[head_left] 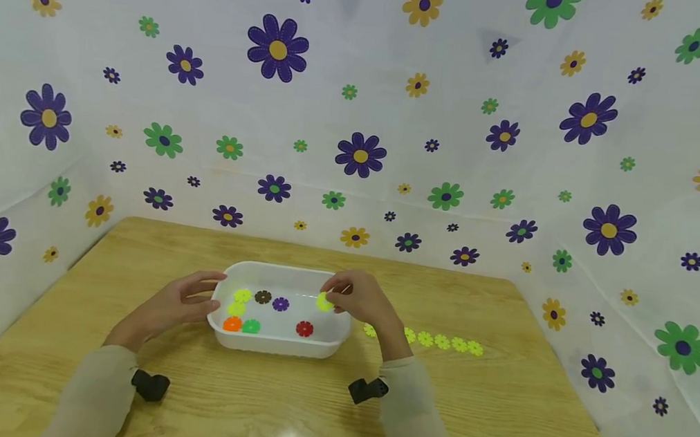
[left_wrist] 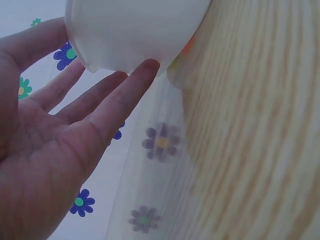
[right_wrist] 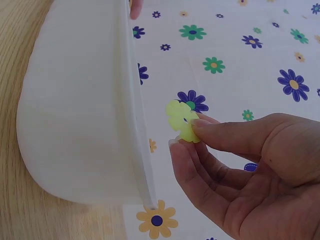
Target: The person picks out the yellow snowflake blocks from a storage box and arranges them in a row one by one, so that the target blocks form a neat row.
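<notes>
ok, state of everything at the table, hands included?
White tub: upright, open-topped.
Left hand: fingers extended, touching tub.
Right hand: pinching.
Yellow flower disc: pinched above tub's rim.
Red disc, brown disc, purple disc, orange disc, green disc, two yellow discs: loose in tub.
Yellow disc row: on table, partly hidden by right arm.

Tabletop (head_left: 246, 404), pale wood grain, with one white tub (head_left: 279, 345) and, rightward, one row of yellow flower-shaped discs (head_left: 442, 341).
</notes>
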Demonstrator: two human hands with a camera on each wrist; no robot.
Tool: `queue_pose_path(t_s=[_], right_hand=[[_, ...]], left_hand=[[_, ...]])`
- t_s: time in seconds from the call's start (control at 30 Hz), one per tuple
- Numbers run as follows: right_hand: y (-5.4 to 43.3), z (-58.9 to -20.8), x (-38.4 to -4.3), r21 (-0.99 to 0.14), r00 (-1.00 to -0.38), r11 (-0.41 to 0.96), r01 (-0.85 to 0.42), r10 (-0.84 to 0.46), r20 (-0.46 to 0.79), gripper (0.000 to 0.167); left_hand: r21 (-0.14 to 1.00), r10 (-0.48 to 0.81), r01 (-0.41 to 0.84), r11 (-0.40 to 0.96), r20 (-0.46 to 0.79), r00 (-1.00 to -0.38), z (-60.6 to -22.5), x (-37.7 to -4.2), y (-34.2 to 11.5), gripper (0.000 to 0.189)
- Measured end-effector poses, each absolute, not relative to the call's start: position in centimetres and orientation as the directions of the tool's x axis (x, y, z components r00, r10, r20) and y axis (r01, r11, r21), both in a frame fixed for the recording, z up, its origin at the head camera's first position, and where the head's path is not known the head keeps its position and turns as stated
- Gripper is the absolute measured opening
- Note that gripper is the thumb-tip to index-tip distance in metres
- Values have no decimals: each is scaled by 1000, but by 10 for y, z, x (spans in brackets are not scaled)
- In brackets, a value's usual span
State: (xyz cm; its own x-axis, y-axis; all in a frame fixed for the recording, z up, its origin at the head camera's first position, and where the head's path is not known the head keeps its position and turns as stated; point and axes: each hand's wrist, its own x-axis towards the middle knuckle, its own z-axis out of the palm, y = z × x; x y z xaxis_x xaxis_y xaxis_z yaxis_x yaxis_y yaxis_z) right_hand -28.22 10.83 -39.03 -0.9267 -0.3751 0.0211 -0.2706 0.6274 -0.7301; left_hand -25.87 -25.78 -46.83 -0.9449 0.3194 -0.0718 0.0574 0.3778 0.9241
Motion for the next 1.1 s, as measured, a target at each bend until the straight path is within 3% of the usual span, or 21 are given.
queue_pose_path(t_s=[0.7,1.1], right_hand=[[167,-385,-275,-717,-971,677,-167,-240,-1,12],[209,-389,-276,-708,-971,686,-166,-237,-3,16]], left_hand=[[932,341,90,351,-38,-939,-469,-259,-257,65],[954,362,84,286,-26,-932,-469,-259,-258,66]])
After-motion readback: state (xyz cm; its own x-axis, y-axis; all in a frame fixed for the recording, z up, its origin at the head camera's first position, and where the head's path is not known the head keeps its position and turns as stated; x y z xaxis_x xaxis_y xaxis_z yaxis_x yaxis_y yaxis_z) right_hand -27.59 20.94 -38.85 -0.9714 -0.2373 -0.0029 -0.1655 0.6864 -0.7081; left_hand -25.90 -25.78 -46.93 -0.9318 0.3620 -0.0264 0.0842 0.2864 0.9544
